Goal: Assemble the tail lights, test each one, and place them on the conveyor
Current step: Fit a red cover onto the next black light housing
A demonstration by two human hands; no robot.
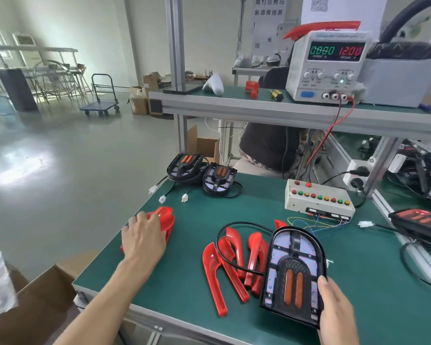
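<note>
My right hand (335,312) grips the lower right edge of a black tail light base (295,272) with two orange strips, tilted up off the green bench. Its black cable loops left over several red trim pieces (234,265) lying beside it. My left hand (143,236) lies on top of a stack of red lens covers (166,220) at the bench's left edge, fingers curved over it. Two more black tail light bases (202,173) sit at the far left corner with white connectors trailing toward me.
A white test box (319,199) with coloured buttons and loose wires stands mid-bench. A power supply (330,63) reading 12.00 sits on the upper shelf, red lead hanging down. Another tail light (418,221) rests at the right. Cardboard boxes stand below left.
</note>
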